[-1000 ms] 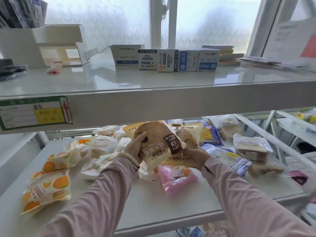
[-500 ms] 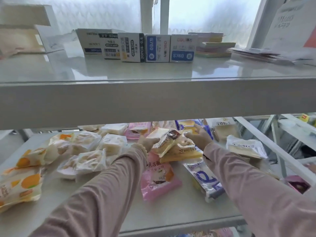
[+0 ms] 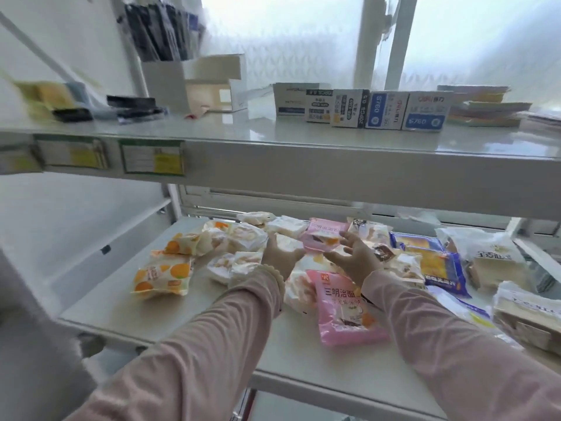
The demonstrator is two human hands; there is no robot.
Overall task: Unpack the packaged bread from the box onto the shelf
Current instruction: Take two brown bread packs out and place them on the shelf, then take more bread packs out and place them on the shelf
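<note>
Many packaged breads lie on the lower white shelf (image 3: pixel 212 314). My left hand (image 3: pixel 280 258) rests over white-wrapped buns (image 3: pixel 243 264) in the middle of the pile, fingers forward and holding nothing. My right hand (image 3: pixel 355 258) hovers with spread fingers next to a pink sandwich pack (image 3: pixel 324 237) at the back. A brown-labelled bread pack (image 3: pixel 385 253) lies just right of that hand. A second pink pack (image 3: pixel 343 311) sits in front, between my forearms. The box is out of view.
Orange-printed packs (image 3: pixel 162 275) lie at the left, blue packs (image 3: pixel 440 265) and clear sandwich packs (image 3: pixel 491 259) at the right. The upper shelf (image 3: pixel 303 165) hangs close above, carrying stationery boxes (image 3: pixel 376 110) and a white holder (image 3: pixel 194 83).
The brown-labelled bread pack I held in both hands now lies on the pile. Both hands have let go and hover over the packs. The view has swung left.
</note>
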